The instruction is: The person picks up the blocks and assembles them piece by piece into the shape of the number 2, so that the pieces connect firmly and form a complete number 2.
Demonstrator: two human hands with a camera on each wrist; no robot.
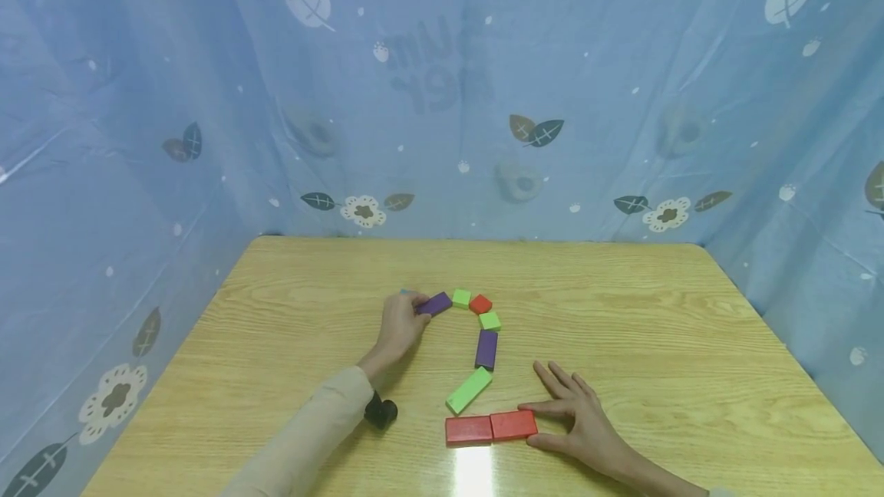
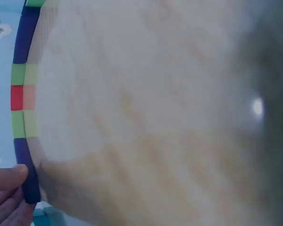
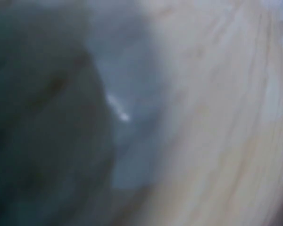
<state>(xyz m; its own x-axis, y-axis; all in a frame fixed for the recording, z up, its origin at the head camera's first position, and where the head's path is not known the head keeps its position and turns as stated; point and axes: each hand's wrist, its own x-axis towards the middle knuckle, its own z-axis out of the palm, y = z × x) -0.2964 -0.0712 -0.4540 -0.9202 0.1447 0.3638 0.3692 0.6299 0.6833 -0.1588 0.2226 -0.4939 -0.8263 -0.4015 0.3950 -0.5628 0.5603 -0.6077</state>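
Observation:
In the head view, my left hand (image 1: 403, 326) pinches a purple block (image 1: 437, 304) at the far left end of a curved row of blocks. The left wrist view shows the thumb on one side of that purple block (image 2: 31, 183). A blue block (image 1: 404, 291) peeks out behind this hand, mostly hidden. My right hand (image 1: 585, 424) holds the right end of a red block (image 1: 514, 426) between thumb and index finger, other fingers spread. That block lies end to end with another red block (image 1: 468, 431). The right wrist view is blurred and shows no block.
The row curves through a small green block (image 1: 462, 298), a small red block (image 1: 480, 304), another green block (image 1: 489, 321), a purple block (image 1: 486, 350) and a long green block (image 1: 469, 391). Blue patterned curtains (image 1: 442, 98) surround the wooden table (image 1: 621, 305).

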